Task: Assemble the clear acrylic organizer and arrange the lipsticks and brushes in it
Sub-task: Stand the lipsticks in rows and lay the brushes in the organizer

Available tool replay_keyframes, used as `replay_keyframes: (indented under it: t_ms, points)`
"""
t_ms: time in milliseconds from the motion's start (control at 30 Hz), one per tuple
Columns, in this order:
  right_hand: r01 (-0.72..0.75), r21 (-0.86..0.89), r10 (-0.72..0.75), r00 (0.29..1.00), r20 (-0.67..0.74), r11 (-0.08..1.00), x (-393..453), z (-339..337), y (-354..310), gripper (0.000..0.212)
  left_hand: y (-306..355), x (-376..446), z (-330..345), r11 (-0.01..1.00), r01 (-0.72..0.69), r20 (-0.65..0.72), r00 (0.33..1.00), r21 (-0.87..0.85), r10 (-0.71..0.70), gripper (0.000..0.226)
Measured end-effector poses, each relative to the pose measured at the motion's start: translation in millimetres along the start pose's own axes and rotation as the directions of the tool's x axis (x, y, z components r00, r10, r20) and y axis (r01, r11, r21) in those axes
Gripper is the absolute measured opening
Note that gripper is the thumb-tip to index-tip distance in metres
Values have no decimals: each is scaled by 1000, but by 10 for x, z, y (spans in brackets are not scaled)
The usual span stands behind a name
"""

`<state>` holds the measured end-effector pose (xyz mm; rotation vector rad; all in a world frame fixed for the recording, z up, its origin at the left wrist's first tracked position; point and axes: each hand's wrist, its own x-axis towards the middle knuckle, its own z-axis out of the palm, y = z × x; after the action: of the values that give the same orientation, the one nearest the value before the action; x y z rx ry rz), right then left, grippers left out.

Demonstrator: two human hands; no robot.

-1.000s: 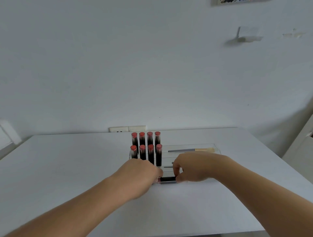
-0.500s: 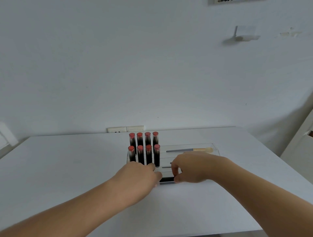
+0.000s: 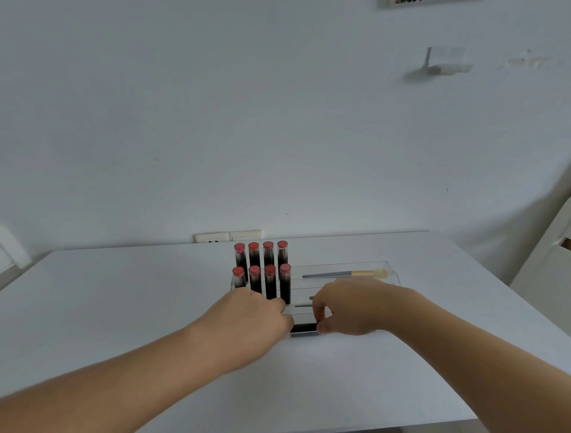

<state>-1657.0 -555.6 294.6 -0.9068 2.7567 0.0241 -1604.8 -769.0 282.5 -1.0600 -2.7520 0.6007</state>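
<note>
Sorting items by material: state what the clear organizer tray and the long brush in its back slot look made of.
Clear organizer tray: seemingly glossy acrylic, since the table shows through its walls. Long brush: matte grey handle, pale bristle tip; handle material unclear.

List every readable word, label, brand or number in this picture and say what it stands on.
None can be read.
Frame at the top edge of the wall: dark marks, cut off and blurred, not legible.
Lipsticks: no label visible.
Wall outlet: no lettering visible.
Brush: no marking visible.
</note>
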Motion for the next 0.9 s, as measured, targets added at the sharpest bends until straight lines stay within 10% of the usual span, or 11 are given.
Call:
replay_keyframes:
  t_ms: [900]
  points:
    - [-83,-181,74,996,-58,980,-58,43,37,46,-77,16,165,994,-35,-12,999,-103,34,21]
